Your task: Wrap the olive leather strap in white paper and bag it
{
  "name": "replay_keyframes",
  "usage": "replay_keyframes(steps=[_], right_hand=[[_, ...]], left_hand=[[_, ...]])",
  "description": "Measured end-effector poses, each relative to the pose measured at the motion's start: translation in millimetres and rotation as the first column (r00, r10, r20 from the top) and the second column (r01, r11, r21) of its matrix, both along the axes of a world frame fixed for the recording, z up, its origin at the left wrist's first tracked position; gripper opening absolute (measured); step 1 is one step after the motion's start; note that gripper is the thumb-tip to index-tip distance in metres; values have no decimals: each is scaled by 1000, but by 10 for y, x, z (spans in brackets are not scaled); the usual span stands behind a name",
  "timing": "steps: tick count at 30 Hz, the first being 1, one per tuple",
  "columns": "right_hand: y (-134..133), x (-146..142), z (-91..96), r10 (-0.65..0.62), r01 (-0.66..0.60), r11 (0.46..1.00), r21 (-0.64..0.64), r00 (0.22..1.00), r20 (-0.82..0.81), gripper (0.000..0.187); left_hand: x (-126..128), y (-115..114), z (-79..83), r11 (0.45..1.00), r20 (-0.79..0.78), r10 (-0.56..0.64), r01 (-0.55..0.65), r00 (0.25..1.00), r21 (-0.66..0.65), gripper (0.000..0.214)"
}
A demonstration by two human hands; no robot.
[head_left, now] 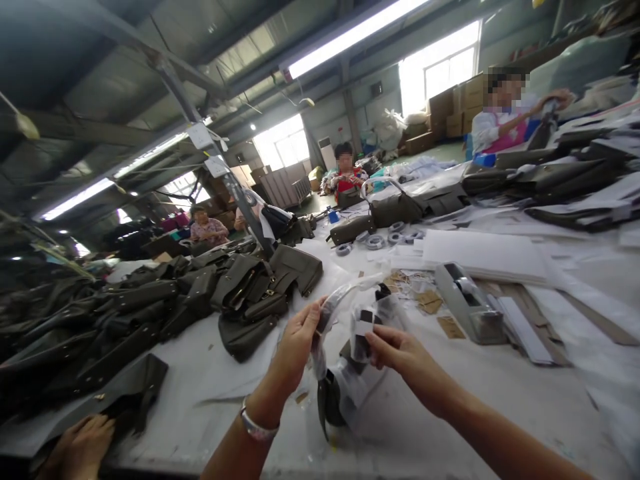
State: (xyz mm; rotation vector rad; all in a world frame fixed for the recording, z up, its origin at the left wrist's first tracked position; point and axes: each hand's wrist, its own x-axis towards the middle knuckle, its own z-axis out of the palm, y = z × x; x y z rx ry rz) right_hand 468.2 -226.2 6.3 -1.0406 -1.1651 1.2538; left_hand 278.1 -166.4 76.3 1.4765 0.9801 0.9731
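Note:
My left hand (296, 343) and my right hand (395, 350) are both raised over the white table (450, 413). Together they grip a dark strap wrapped in clear plastic film (357, 320). The left hand's fingers are closed on the curved upper end of the wrapped strap. Fingers of the right hand pinch the film near a white tape patch. The lower end of the strap (330, 400) hangs down to the table between my forearms. A bracelet (257, 427) sits on my left wrist.
A heap of dark olive bags (150, 313) covers the table's left half. A grey tape dispenser (470, 303), tape rolls (375, 241) and white sheets (485, 257) lie to the right. Another person's hand (83, 443) rests at bottom left. Other workers sit beyond.

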Motion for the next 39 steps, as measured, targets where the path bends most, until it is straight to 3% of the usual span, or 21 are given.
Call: replay_keyframes(steps=[3,7,17,19,22,26,32,36,39], right_hand=[[71,-185,11,4,-5,1000,-10,995,-98,53],[123,-338,53,21,-25,1000,-13,978,-208,62],[17,-537,265,56,-30,995,95,954,-293,54],[-13,-540,290,74,-41,993,108,945,-319,52],[-12,-531,295,77,-43,993,108,939,-334,49],[71,-487,233,-13,40,988,148,984,-179,38],[20,-236,135,-182,87,909,407,963,201,30],[-169,245,-130,-264,100,895,435,905,335,30],[-328,837,-507,-435,290,893,345,753,494,25]], left_hand=[[-80,-83,11,999,47,13,-12,999,-32,48],[-156,-154,-12,999,-14,4,-4,1000,44,43],[-245,-40,-104,968,-148,119,-82,982,236,41],[-255,-31,-94,978,-145,94,-64,985,201,48],[-264,-15,-60,993,-136,-65,78,989,89,49],[-249,18,-35,973,-143,-230,227,963,-40,43],[-156,-40,-128,974,16,-183,183,983,-136,46],[-133,-45,-220,966,97,-46,69,994,-251,59],[-82,1,-254,962,123,41,-5,992,-274,63]])
